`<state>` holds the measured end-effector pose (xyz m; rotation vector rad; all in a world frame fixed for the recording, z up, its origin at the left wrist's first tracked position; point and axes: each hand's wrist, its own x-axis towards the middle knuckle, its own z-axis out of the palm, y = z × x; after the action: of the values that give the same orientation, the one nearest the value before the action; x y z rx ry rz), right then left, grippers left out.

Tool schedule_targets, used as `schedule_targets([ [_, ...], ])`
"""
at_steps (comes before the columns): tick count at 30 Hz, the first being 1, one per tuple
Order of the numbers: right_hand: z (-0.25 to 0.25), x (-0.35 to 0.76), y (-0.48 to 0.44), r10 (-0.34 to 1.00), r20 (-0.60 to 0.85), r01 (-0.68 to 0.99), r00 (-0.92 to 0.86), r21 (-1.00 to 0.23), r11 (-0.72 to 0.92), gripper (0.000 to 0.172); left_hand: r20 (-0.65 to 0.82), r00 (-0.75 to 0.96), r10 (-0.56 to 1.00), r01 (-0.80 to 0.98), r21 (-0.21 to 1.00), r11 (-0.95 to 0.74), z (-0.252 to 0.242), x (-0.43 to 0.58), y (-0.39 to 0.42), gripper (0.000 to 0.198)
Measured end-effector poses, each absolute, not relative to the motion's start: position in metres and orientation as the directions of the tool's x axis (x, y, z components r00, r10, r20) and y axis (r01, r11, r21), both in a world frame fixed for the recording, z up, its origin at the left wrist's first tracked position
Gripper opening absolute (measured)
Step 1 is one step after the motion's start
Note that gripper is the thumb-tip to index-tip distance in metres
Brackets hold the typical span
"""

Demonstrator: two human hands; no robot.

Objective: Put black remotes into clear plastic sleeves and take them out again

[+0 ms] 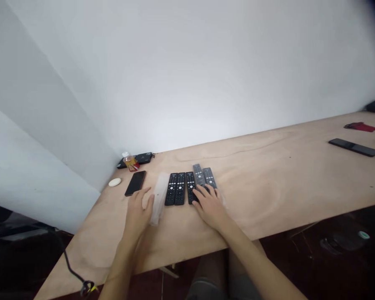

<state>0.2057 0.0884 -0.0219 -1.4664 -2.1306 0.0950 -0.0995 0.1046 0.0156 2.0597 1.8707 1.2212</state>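
Note:
Several black remote controls lie side by side on a wooden table. The leftmost remote control (171, 189) and the one beside it (180, 189) touch along their sides. A third remote control (190, 181) lies slightly apart from them. To its right, two greyer remotes, the first (198, 173) and the second (209, 175), appear to be in clear plastic sleeves. My right hand (211, 207) rests over the lower ends of these, fingers spread, fingertips touching the third remote. My left hand (138, 212) hovers with fingers apart beside a flat translucent plastic sleeve (160, 198), gripping nothing.
A dark phone (135, 183), a white round lid (114, 182), a labelled bottle (131, 162) and black boxes (143, 158) are at the left. A long dark device (354, 147) and a red item (362, 126) lie far right. A white wall borders the table (268, 175).

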Motion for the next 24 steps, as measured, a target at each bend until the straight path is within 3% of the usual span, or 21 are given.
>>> schedule_targets([
  [4,-0.023,0.205,0.089,0.873,0.406,0.840,-0.269,-0.344,0.419,0.042,0.552,0.337,0.762,0.851,0.167,-0.498,0.019,-0.080,0.074,0.032],
  [6,-0.023,0.203,0.089,0.869,0.416,0.843,-0.269,-0.335,0.421,0.042,0.533,0.422,0.734,0.835,0.088,-0.544,0.014,-0.063,0.062,0.033],
  [13,-0.019,0.205,0.086,0.852,0.449,0.848,-0.270,-0.309,0.431,0.038,0.445,0.368,0.816,0.888,0.092,-0.450,-0.026,-0.006,0.068,0.049],
  [18,-0.016,0.206,0.087,0.854,0.455,0.858,-0.251,-0.304,0.414,0.040,0.429,0.316,0.846,0.898,0.151,-0.412,-0.032,0.005,0.069,0.046],
  [24,-0.010,0.214,0.072,0.875,0.426,0.892,-0.227,-0.269,0.363,0.032,0.447,0.353,0.822,0.848,0.219,-0.483,-0.021,0.003,0.052,0.040],
])
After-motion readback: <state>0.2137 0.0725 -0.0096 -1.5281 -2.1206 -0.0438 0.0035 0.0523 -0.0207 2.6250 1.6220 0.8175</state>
